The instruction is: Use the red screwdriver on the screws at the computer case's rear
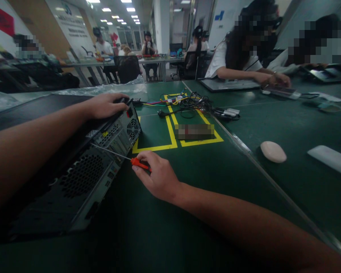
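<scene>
A black desktop computer case lies on its side on the green mat, its rear panel with fan grille facing me. My left hand rests on the case's top far edge, fingers curled over it. My right hand grips a screwdriver by its red handle. The thin metal shaft points left, its tip against the rear panel near the upper edge.
A bundle of coloured cables lies inside a yellow taped rectangle beyond the case. A pale oval object and a white bar lie right. Two people sit at the far right with tablets; others sit at distant tables.
</scene>
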The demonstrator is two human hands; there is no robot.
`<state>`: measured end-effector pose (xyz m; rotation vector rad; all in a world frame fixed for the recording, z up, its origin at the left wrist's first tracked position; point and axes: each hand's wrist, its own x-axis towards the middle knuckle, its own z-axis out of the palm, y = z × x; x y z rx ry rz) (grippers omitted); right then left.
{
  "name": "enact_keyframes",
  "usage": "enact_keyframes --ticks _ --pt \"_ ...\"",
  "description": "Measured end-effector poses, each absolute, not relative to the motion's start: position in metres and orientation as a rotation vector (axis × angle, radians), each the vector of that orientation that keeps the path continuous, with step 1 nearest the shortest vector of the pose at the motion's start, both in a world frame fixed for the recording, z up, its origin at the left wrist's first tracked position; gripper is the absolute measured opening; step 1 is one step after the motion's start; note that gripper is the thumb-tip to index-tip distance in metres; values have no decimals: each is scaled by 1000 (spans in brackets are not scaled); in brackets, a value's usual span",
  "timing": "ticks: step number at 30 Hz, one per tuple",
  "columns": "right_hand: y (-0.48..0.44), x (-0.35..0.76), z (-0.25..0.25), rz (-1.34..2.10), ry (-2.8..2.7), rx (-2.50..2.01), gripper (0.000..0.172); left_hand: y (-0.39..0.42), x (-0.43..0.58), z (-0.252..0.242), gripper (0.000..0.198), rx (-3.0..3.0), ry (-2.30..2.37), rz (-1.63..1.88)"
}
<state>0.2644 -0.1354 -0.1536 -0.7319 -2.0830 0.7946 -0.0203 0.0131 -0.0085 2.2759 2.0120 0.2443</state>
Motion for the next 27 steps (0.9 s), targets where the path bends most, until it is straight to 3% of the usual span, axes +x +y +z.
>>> enact_keyframes --ticks 27 --pt "-137 266 -149 822 -2087 -783 27 15 -23 -9 100 2227 2022 271"
